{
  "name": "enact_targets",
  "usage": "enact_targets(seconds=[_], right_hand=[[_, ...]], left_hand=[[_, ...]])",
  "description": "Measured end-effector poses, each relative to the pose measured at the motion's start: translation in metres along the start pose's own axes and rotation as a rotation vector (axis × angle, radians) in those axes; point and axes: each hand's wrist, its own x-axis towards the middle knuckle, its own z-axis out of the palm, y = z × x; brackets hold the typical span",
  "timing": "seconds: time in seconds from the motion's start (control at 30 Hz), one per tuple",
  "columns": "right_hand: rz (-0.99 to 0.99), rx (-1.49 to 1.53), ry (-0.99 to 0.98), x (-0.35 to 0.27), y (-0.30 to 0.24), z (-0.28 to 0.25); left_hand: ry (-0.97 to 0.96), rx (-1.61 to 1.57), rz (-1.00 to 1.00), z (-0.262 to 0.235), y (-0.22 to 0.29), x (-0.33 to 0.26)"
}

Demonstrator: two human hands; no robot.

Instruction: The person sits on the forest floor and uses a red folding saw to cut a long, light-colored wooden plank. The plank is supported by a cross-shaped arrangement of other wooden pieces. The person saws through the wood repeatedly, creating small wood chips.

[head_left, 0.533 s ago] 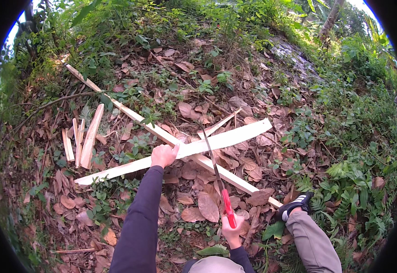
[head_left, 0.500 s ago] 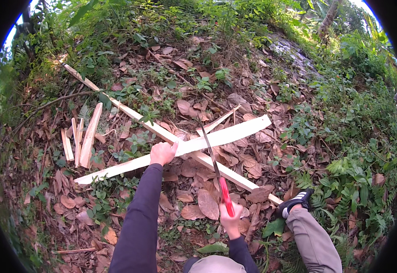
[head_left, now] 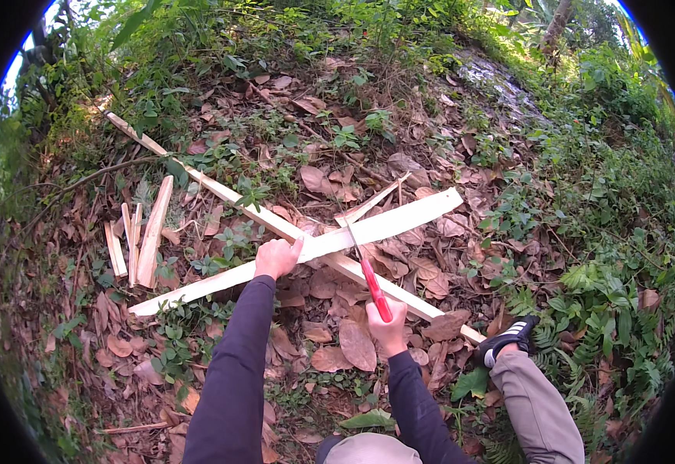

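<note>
My left hand is closed over the near edge of a wide pale wooden board, its thumb lying along the top. This board rests across a long narrow wooden strip, the two forming an X. In my right hand is a hand saw by its red handle. Its thin blade crosses the board to the right of my left hand, and I cannot make out how deep it sits in the wood.
Short wooden pieces lie at the left; a split stick lies behind the board. My shoe is by the strip's near end. Dry leaves cover the ground, with ferns at the right and a rock farther back.
My right hand has moved forward with the saw, bringing the red handle close to the board's near edge. My left hand stays on the board, which has barely shifted.
</note>
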Motion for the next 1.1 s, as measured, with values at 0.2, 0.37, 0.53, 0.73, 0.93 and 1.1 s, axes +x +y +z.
enact_targets(seconds=[0.2,0.37,0.53,0.73,0.93,1.1], right_hand=[[0.165,0.078,-0.025,-0.100,-0.016,-0.042],[0.136,0.066,0.042,-0.061,-0.005,-0.026],[0.166,0.101,0.006,-0.025,-0.006,-0.003],[0.111,0.075,0.015,-0.076,-0.024,-0.025],[0.085,0.035,-0.016,-0.010,-0.008,0.000],[0.097,0.021,0.018,-0.070,-0.022,-0.040]], left_hand=[[-0.007,0.042,-0.005,0.005,-0.006,-0.019],[-0.010,0.050,0.056,0.005,0.005,-0.014],[-0.033,0.015,-0.032,0.003,0.001,-0.011],[-0.023,0.018,-0.016,0.000,0.001,-0.010],[-0.008,0.007,-0.042,-0.001,-0.004,-0.004],[-0.028,0.012,-0.008,-0.002,-0.003,-0.002]])
